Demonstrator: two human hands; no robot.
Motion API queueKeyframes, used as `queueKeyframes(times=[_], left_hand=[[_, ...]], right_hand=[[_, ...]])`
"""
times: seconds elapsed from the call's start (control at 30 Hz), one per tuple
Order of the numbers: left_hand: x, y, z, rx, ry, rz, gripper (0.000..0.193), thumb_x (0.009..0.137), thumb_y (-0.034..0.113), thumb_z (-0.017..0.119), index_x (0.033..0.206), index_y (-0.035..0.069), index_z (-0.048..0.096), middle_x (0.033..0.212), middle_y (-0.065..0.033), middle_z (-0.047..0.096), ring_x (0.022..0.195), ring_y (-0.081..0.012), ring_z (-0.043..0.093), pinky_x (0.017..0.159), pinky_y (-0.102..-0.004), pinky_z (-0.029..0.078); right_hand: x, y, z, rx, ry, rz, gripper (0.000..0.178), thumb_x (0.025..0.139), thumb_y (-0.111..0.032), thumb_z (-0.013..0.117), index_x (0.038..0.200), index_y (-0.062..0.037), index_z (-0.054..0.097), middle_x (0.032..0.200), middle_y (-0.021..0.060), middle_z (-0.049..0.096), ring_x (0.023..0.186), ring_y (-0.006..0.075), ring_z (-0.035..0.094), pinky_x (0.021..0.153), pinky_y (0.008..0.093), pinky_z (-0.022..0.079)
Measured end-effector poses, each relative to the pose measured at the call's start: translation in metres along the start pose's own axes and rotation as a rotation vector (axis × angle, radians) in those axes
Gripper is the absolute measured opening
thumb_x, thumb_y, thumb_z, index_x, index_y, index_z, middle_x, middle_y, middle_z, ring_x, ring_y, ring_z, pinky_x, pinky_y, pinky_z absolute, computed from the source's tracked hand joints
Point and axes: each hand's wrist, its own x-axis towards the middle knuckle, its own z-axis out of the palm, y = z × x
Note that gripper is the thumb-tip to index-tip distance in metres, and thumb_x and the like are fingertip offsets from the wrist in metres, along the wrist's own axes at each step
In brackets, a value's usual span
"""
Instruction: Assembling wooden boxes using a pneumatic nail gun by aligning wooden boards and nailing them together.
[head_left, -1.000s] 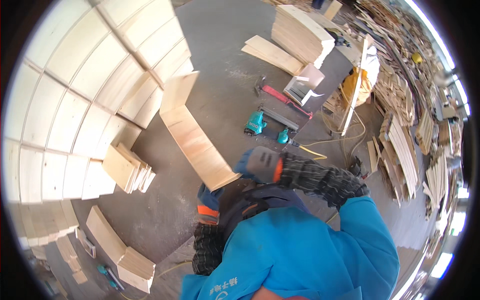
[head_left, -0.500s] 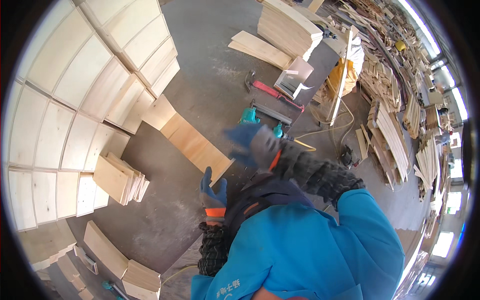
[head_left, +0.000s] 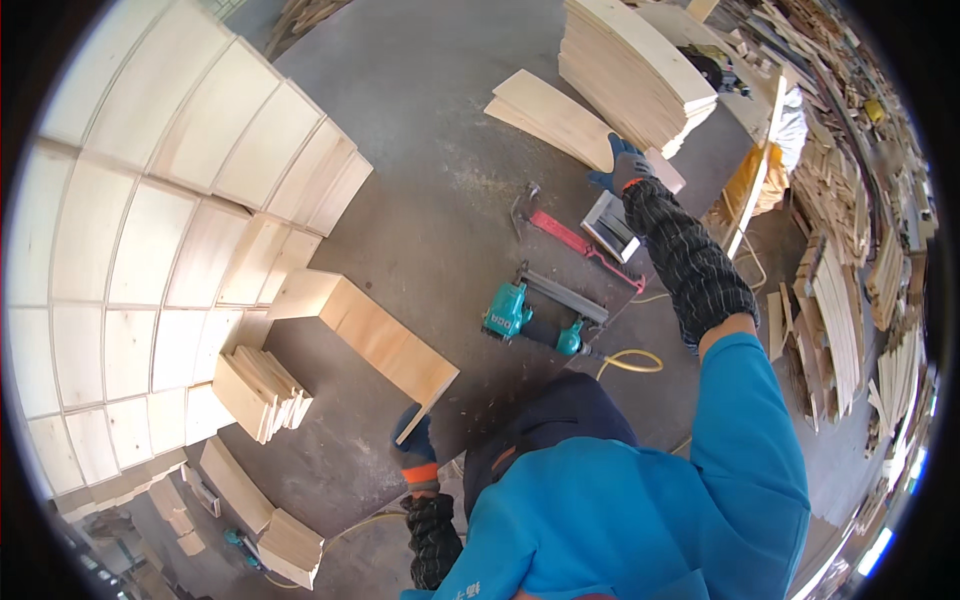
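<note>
My left hand (head_left: pixel 415 440), in a blue-grey glove with an orange cuff, grips the near end panel of a three-sided wooden frame (head_left: pixel 385 335). Some of its fingers are hidden by that panel. My right hand (head_left: pixel 622 168), gloved the same way, is stretched far out to the right end of flat pale boards (head_left: pixel 550 115), fingers apart. Whether it touches them I cannot tell. Nearer me lie a teal nail gun (head_left: pixel 510 312), a red-handled hammer (head_left: pixel 565 232) and a small open box (head_left: pixel 612 225).
Stacked wooden boxes (head_left: pixel 150 240) rise like a wall on the left, with short boards (head_left: pixel 262 390) beside them. A tall board stack (head_left: pixel 635 60) stands beyond my right hand. A yellow air hose (head_left: pixel 635 362) loops from the nail gun. Scrap wood (head_left: pixel 835 320) piles up at right.
My right hand has swung away from above the nail gun, out to the flat boards. My left hand has closed on the frame's near end. The view has shifted.
</note>
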Motion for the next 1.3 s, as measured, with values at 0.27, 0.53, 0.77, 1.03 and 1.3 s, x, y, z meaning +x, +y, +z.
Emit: queueKeyframes(times=[0.27, 0.53, 0.77, 1.03, 1.3], left_hand=[[-0.005, 0.028, 0.013, 0.231, 0.073, -0.043, 0.026, 0.103, 0.004, 0.073, 0.128, -0.001, 0.079, 0.112, -0.0102, 0.08, 0.092, -0.0182, 0.074, 0.079, -0.0307, 0.06], [-0.005, 0.016, 0.005, 0.117, 0.087, -0.065, 0.029, 0.102, 0.002, 0.071, 0.13, -0.003, 0.077, 0.115, -0.0119, 0.08, 0.096, -0.0202, 0.075, 0.084, -0.033, 0.06], [0.006, 0.01, 0.009, 0.054, 0.026, -0.038, 0.03, 0.102, -0.001, 0.069, 0.131, -0.006, 0.074, 0.123, -0.0158, 0.078, 0.102, -0.024, 0.075, 0.091, -0.036, 0.063], [0.025, -0.029, -0.02, -0.681, -0.122, -0.349, 0.035, 0.099, -0.005, 0.07, 0.134, -0.005, 0.073, 0.128, -0.0166, 0.076, 0.113, -0.026, 0.074, 0.103, -0.0377, 0.06], [0.004, 0.048, -0.025, 0.13, -0.112, 0.1, 0.053, 0.1, 0.012, 0.077, 0.15, 0.0, 0.063, 0.147, -0.0179, 0.069, 0.136, -0.0292, 0.066, 0.117, -0.0436, 0.051]], right_hand=[[0.058, 0.002, 0.007, -0.17, -0.204, 0.089, 0.128, 0.078, -0.063, 0.089, 0.177, -0.0156, 0.022, 0.176, 0.0268, 0.033, 0.161, 0.0431, 0.038, 0.129, 0.0509, 0.039], [0.079, 0.037, 0.002, 1.062, -0.433, 0.0, 0.082, 0.092, -0.054, 0.084, 0.152, -0.0042, 0.059, 0.139, 0.0168, 0.072, 0.125, 0.0305, 0.071, 0.105, 0.0457, 0.058], [-0.083, 0.006, -0.031, 2.218, -1.084, -0.028, 0.085, 0.098, -0.058, 0.076, 0.16, -0.0065, 0.05, 0.154, 0.0171, 0.063, 0.138, 0.0384, 0.063, 0.11, 0.0613, 0.055], [-0.242, -0.094, -0.055, 1.844, -1.016, -0.334, 0.107, 0.09, -0.07, 0.078, 0.161, 0.0022, 0.046, 0.146, 0.0231, 0.064, 0.136, 0.0364, 0.064, 0.111, 0.0513, 0.055], [-0.357, -0.265, -0.081, 1.218, -0.695, -0.507, 0.102, 0.086, -0.06, 0.086, 0.156, 0.0059, 0.052, 0.14, 0.0172, 0.067, 0.127, 0.0242, 0.065, 0.108, 0.0404, 0.052]])
